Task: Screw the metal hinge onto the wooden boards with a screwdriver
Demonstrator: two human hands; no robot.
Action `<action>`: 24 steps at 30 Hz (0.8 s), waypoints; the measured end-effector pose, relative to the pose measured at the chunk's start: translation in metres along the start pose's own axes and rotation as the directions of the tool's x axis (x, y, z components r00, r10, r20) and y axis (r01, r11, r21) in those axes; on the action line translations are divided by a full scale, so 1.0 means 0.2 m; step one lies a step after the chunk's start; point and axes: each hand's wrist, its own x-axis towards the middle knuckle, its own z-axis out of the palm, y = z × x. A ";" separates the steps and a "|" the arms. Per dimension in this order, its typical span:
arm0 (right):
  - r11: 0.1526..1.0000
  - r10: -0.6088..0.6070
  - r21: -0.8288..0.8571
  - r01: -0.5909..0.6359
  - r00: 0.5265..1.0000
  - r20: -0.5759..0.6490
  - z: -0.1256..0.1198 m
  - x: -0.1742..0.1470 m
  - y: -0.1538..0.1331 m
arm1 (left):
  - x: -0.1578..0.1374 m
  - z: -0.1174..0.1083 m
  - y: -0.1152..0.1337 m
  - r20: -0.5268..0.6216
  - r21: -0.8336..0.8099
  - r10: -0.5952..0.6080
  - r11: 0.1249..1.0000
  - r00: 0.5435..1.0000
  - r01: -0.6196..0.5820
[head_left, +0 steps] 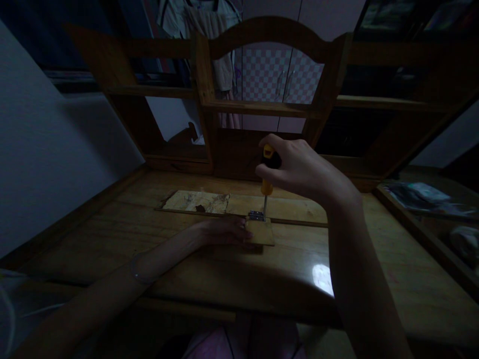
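Note:
My right hand (288, 164) is closed around the yellow and black handle of a screwdriver (267, 187), held upright. Its shaft runs down to a small metal hinge (256, 215), where the tip meets the hinge's right side. One leaf of the hinge lies against a small wooden piece (261, 233), and the other side rests at a long wooden board (284, 207). My left hand (228, 231) grips the small piece by its left edge, with some fingers hidden beneath it. Bare, peeled wood shows on the board's left part.
A wooden desk (179, 254) carries the work. Behind it rises a shelf unit (258, 107) with an arched top. To the right, beyond a raised wooden edge, lie plastic-wrapped items (422, 197). A wall (71, 149) stands on the left.

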 end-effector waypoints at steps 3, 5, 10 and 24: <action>1.000 0.008 0.007 -0.008 1.000 0.019 -0.02 0.00 0.01 | 0.00 0.00 0.00 -0.012 -0.008 -0.005 1.000 1.000 0.005; 1.000 0.014 0.002 -0.014 1.000 0.020 -0.02 -0.01 0.01 | 0.00 0.00 0.00 -0.011 -0.011 -0.012 1.000 1.000 0.012; 1.000 0.019 -0.007 -0.018 1.000 0.013 -0.02 0.00 0.01 | -0.01 0.01 0.01 -0.003 0.003 -0.015 1.000 1.000 0.015; 0.981 0.151 -0.121 -0.151 0.988 -0.014 -0.03 -0.01 0.01 | -0.02 0.03 0.02 0.004 0.011 -0.013 1.000 1.000 0.013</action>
